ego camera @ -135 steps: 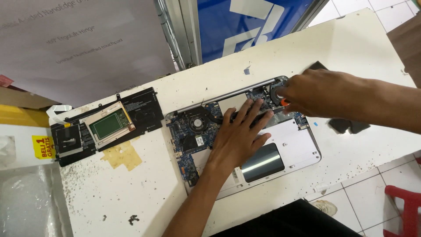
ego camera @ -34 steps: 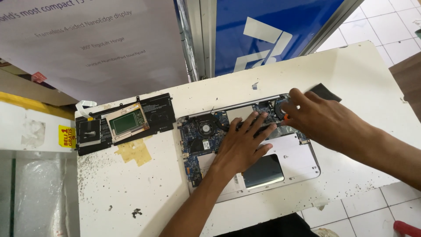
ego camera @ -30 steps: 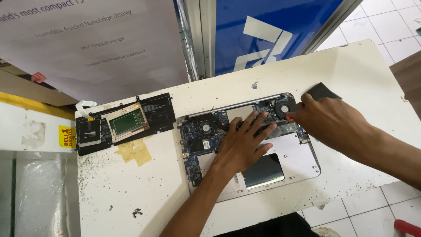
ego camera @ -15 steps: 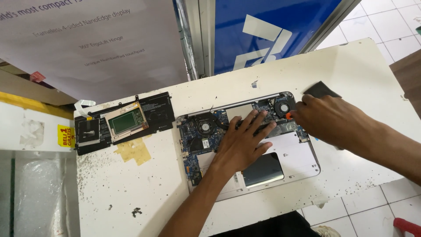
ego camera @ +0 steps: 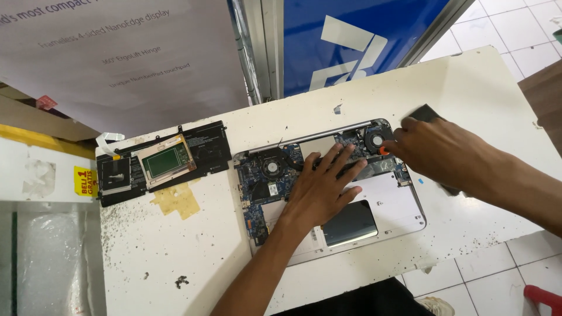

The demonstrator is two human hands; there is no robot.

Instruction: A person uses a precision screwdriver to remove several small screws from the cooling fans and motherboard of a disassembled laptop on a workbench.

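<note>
- Two hands work at frame centre: left hand [ego camera: 319,190] lies flat, fingers spread, on the opened laptop [ego camera: 328,187].
- Right hand [ego camera: 436,152] pinches an orange-handled screwdriver [ego camera: 383,150] beside the small fan [ego camera: 374,139].
- A slip could gouge the circuit board [ego camera: 263,181].

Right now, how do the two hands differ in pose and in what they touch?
The left hand lies flat, fingers spread, pressing on the open laptop. The right hand is curled, gripping an orange-tipped tool beside the fan. The left holds nothing; the right holds the tool. Both are over the laptop's board.
</note>
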